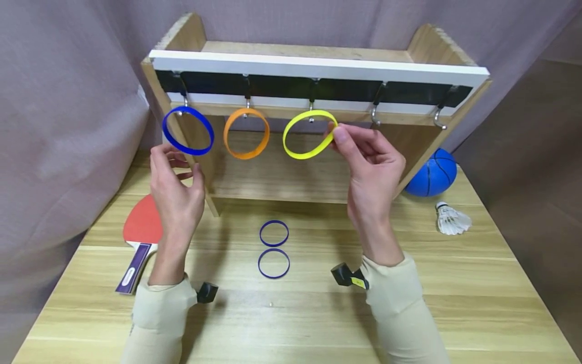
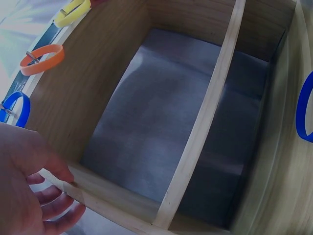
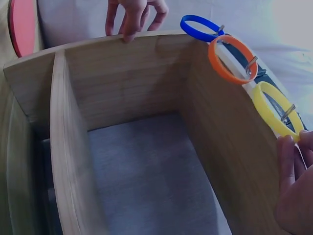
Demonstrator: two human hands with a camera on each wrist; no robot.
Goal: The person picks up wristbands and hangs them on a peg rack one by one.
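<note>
Head view: five rings (image 1: 247, 156), yellow one (image 1: 305, 156) pinched in right hand (image 1: 375, 164), left hand (image 1: 178, 194) loose.

Yellow ring (image 1: 303, 156) partly behind right hand (image 1: 374, 169)

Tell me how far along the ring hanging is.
Looks done: blue ring and orange ring hang on the two leftmost hooks. In hand: the right hand pinches the yellow ring, looped around the middle hook. Apparently left: two dark blue rings on the table, two rightmost hooks bare.
</note>
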